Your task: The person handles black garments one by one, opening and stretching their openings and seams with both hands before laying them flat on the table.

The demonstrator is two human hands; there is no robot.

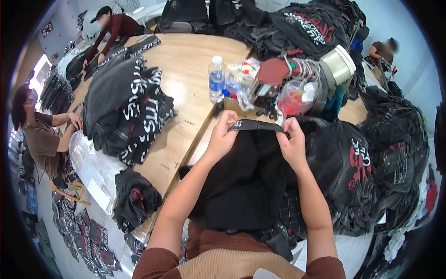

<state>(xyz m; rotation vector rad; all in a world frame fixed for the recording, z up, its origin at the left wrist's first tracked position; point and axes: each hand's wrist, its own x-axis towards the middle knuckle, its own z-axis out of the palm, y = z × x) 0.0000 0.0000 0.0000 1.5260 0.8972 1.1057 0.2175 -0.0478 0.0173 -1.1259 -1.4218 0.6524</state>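
A black garment hangs in front of my body, its band-like top edge stretched between my two hands. At the left end of that band, my left hand pinches the cloth close to a small pale label. My right hand grips the other end between thumb and fingers. The lower part of the garment falls toward my lap, where its folds hide its full shape. Just right of it lies a heap of black printed garments.
Ahead on the wooden table are a water bottle, plastic bags and a white bucket. A printed garment stack stands left, with a person beside it. Another person leans over the far end.
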